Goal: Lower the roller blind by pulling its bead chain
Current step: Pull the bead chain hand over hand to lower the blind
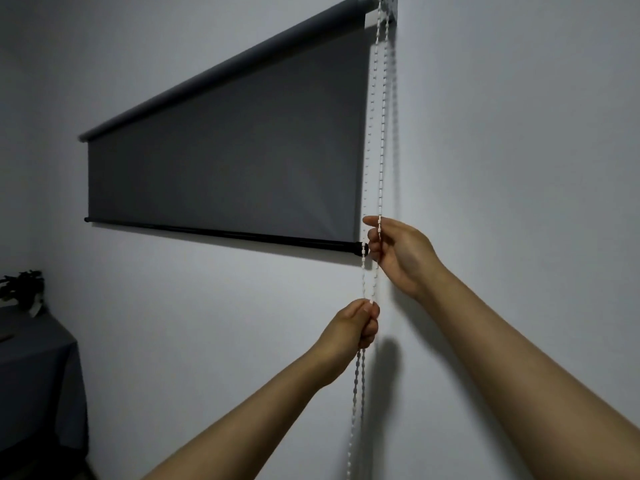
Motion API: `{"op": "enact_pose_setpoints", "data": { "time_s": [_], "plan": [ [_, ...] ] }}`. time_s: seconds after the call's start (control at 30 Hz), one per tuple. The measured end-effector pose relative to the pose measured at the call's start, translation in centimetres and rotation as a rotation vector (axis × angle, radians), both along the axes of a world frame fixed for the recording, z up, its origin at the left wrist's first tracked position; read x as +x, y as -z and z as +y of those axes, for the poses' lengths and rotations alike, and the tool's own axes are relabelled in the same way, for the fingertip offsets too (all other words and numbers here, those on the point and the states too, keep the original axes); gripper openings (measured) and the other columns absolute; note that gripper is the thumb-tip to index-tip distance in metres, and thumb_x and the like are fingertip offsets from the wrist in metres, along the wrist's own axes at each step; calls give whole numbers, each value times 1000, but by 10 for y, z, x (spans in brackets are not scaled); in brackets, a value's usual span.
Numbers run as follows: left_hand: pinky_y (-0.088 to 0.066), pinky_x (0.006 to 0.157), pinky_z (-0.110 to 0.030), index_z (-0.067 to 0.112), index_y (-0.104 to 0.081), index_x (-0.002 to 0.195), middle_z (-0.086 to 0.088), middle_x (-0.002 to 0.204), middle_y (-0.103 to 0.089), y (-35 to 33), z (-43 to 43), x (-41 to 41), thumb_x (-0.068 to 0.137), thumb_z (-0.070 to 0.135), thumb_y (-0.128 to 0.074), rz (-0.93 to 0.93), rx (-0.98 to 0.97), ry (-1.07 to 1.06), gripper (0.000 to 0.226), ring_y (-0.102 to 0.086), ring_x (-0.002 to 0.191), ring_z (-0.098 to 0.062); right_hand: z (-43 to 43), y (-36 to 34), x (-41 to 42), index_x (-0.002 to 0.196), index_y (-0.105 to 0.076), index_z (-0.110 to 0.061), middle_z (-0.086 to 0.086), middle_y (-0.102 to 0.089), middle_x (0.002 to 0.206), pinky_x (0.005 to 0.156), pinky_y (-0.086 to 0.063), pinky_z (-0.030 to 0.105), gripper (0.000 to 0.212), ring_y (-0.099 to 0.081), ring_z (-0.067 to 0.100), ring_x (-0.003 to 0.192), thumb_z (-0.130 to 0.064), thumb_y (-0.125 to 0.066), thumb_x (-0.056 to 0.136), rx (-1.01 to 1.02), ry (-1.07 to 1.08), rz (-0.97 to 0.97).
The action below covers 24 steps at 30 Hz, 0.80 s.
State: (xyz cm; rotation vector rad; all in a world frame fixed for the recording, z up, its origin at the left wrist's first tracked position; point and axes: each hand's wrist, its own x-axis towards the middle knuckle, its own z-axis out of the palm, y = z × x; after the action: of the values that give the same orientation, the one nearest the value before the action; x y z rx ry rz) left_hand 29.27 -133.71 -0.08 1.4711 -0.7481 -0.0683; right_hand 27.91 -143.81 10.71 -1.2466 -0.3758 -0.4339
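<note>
Both hands pinch the bead chain at centre frame: right hand above, left hand below. The roller blind looks partly lowered, so more pulling likely remains.

bead chain runs off the bottom edge; bracket cropped at top.
</note>
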Motion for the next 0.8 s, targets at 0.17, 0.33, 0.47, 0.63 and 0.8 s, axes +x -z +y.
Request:
{"op": "enact_pose_setpoints", "data": {
  "time_s": [0.17,0.33,0.47,0.63,0.8],
  "plan": [
    [-38,59,-22,13,-57,84,1,62,-55,-6,0,3,100,18,-26,73,5,65,35,-49,56,-12,1,4,-2,74,-48,-13,-1,-33,59,49,-23,19,30,-26,9,51,-13,-30,99,-55,50,-108],
    [-50,79,-29,10,-64,95,-4,81,-69,-18,-1,10,95,16,-34,170,-96,20,31,-65,80,-19,1,23,2,72,-51,-15,-5,-36,53,44,-26,17,33,-30,6,46,-16,-31,98,-148,153,-105],
    [-51,81,-29,7,-64,95,-14,90,-64,-37,-2,16,95,13,-36,184,-284,6,29,-61,84,-22,3,65,8,72,-54,-18,-12,-46,46,46,-32,16,33,-41,2,44,-15,-33,98,-207,184,-92],
    [-51,79,-25,6,-61,100,-10,93,-69,-74,-7,13,97,15,-33,163,-312,26,30,-67,83,-17,4,101,7,68,-51,-21,-15,-38,47,45,-28,12,33,-31,2,46,-15,-36,97,-271,205,-69],
    [-44,60,-20,9,-61,93,-1,69,-64,-101,-11,5,100,20,-28,176,-311,64,35,-61,58,-10,3,108,4,65,-49,-23,-15,-38,49,47,-28,12,33,-31,3,48,-18,-37,95,-358,229,-42]
  ]
}}
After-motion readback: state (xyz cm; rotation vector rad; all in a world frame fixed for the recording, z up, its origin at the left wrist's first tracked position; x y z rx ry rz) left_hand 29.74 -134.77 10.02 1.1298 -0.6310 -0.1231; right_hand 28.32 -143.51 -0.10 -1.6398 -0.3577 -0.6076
